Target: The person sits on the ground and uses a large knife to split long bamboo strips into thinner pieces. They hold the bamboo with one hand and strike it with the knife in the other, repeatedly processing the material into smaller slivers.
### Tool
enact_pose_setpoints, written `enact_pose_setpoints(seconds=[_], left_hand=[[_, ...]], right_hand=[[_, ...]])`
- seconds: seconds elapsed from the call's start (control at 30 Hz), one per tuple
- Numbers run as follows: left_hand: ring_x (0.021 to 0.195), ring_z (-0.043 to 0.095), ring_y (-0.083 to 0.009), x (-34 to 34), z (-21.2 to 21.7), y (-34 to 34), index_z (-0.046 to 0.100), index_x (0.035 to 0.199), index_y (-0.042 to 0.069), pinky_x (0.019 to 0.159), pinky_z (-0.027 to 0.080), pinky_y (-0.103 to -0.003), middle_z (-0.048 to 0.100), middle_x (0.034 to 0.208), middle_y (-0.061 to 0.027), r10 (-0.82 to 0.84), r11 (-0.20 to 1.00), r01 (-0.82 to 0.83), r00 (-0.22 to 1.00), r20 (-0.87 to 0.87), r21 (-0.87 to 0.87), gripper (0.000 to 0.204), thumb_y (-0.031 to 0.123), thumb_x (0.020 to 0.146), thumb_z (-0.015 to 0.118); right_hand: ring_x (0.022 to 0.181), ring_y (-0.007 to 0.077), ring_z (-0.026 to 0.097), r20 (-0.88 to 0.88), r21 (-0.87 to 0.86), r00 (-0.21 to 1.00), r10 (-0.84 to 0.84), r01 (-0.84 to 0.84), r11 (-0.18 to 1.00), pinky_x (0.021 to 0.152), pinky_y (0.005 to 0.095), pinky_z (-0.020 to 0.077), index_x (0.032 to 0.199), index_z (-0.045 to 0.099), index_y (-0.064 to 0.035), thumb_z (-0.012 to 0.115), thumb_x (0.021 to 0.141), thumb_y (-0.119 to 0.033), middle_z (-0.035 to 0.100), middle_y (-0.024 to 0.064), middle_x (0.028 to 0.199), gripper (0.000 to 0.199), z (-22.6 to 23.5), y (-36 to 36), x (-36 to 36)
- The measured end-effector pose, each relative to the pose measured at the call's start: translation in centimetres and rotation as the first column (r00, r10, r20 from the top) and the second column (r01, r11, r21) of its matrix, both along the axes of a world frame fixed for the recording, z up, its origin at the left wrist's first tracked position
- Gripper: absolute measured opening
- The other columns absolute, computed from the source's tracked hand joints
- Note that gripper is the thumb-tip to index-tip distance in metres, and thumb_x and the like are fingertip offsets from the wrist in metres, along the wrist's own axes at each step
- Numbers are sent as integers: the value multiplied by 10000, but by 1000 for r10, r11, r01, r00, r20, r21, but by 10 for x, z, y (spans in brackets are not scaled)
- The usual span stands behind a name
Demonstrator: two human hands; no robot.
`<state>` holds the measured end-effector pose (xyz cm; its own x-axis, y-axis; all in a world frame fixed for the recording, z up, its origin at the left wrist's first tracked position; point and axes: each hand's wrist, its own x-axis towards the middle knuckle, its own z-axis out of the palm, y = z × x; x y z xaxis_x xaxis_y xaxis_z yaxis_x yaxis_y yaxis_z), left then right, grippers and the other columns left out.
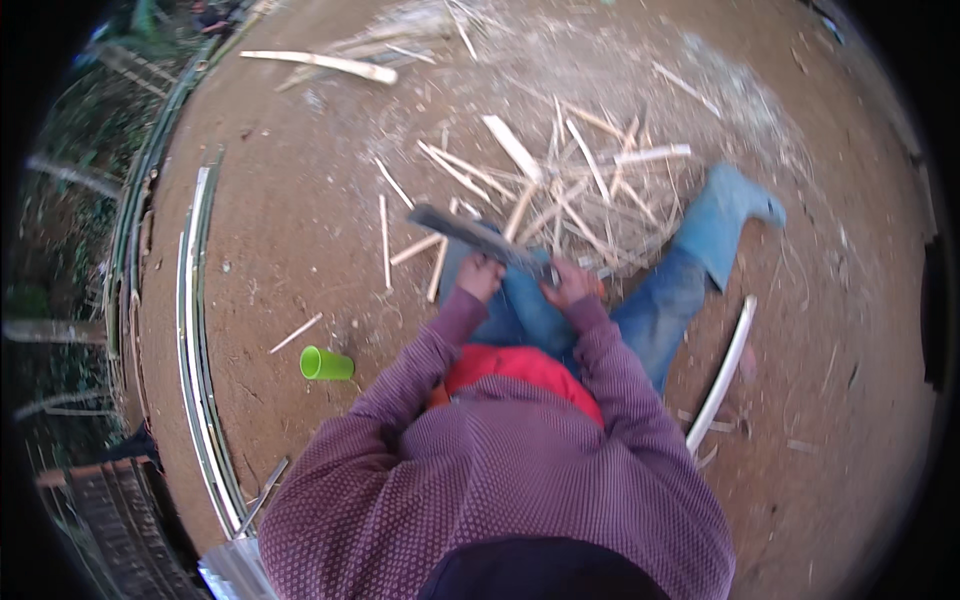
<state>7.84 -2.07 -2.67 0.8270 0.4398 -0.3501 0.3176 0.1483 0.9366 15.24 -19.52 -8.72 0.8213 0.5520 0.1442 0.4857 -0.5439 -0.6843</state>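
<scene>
A dark, broad-bladed machete (470, 232) lies slantwise in front of me, its tip up and to the left. My right hand (570, 285) is closed around its handle end. Just under the blade, my left hand (481, 277) has its fingers curled; whether it grips the blade or a small piece is hidden. Both hands are over my legs, near my blue boot (733, 222), the one on the stretched right leg. Beyond the machete, split pale wood strips (580, 190) lie in a loose heap with thin shavings.
A green plastic cup (327, 364) lies on its side at the left. Long split poles (195, 340) run along the ground farther left. A curved pale strip (724, 375) rests by my right side. Another pale piece (320, 64) lies at the far left on the dirt.
</scene>
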Motion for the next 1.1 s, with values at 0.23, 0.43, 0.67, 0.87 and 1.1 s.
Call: enact_pose_setpoints(seconds=[0.23,0.43,0.67,0.87,1.1], left_hand=[[401,307,-14,-20,38,-3,549,931,41,337,223,-164,424,602,48,-87,980,84,996,-6,-182,208,232,935,466],[391,286,-5,-54,72,-9,535,1116,-8,336,215,-159,401,589,55,-256,947,243,966,-36,-212,317,242,946,439],[407,307,-33,-37,72,4,510,1185,56,369,254,-187,356,559,61,-178,957,165,983,-36,-240,317,244,939,446],[420,311,-62,-20,60,-3,490,1056,108,389,264,-206,319,548,50,-80,919,60,996,-37,-390,183,242,939,449],[380,275,-54,-29,73,-13,516,984,127,337,221,-210,318,521,69,-89,945,53,991,-97,-324,126,230,924,474]], right_hand=[[664,289,601,203,177,975,-89,53,983,567,421,457,794,543,-121,678,679,-268,599,66,729,231,-1,3,1],[657,286,627,-88,-10,913,-398,398,917,633,414,499,943,639,-173,661,691,-295,634,108,687,281,-5,-20,34],[612,257,621,-10,230,961,-277,272,934,561,363,492,850,622,-126,665,678,-244,612,106,651,213,10,-21,18],[653,253,614,179,220,983,34,-74,973,552,361,478,851,570,-117,710,653,-222,610,63,731,265,14,-11,2],[718,288,626,222,198,975,-24,-21,980,597,380,485,927,596,-124,742,604,-216,641,87,849,367,2,-8,3]])
